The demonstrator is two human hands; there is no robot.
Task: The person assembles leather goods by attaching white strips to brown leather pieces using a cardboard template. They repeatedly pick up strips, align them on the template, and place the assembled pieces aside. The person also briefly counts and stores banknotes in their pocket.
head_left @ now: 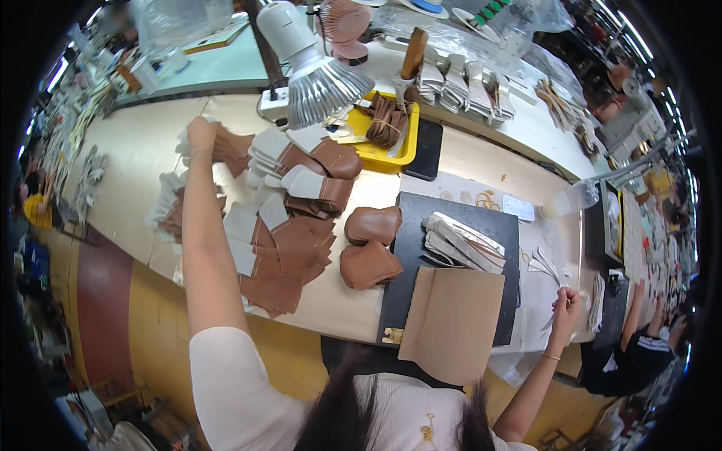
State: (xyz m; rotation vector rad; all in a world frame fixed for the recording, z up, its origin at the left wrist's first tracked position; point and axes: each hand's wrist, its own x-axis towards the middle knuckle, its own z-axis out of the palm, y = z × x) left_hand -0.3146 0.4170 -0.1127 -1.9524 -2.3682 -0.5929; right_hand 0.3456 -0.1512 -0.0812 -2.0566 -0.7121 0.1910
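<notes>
My left hand (201,135) reaches to the far left of the table, its fingers curled in at a stack of brown leather pieces (233,148). What it grips there is hidden. Close by lie fanned stacks of brown and white leather pieces (289,244), and two folded brown leather bundles (371,264) sit to their right. At the right, my right hand (565,302) is closed in a pinch at the lower end of some thin white strips (544,261). A bundle of white strips (465,242) rests on the black board (391,301) between my arms.
A brown cardboard sheet (451,323) overlaps the board's near edge. Beyond are a lamp (320,75), a yellow tray (410,143) with tied brown strips, and a black phone (425,150). A clear bottle (575,198) lies at the right; other people work farther off.
</notes>
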